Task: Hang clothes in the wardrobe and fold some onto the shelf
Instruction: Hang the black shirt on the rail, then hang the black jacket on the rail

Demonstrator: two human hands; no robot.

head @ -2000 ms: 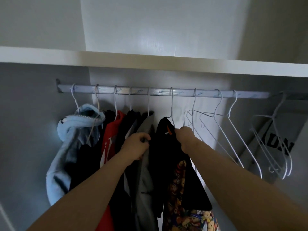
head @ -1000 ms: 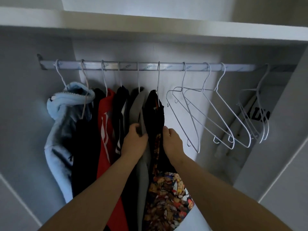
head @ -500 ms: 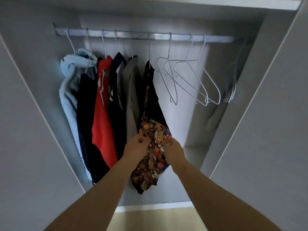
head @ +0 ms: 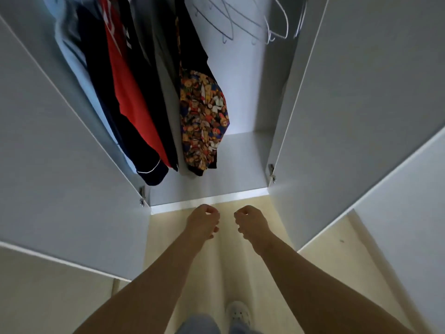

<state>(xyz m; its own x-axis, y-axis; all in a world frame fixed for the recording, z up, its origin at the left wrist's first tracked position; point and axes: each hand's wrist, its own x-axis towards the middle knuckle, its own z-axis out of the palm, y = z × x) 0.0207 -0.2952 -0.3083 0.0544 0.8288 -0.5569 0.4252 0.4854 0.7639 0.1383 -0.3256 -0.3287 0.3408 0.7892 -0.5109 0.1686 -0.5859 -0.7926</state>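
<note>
A black garment with a colourful cartoon print [head: 203, 116] hangs in the open wardrobe, rightmost in a row with a grey, a red [head: 130, 92], a navy [head: 147, 165] and a light blue [head: 67, 44] garment. Several empty wire hangers [head: 240, 27] hang to its right. My left hand [head: 203, 220] and my right hand [head: 251, 221] are side by side below the wardrobe's front edge, over the floor. Both have loosely curled fingers and hold nothing. They are well clear of the clothes.
The wardrobe's white bottom panel [head: 240, 165] is bare on the right. Its left door [head: 60, 165] and right door [head: 361, 116] stand open on either side of me. My shoe [head: 238, 314] is on the pale wooden floor.
Both hands have let go of the printed garment and dropped back out of the wardrobe. The view has tilted down, so the rail has left the frame.
</note>
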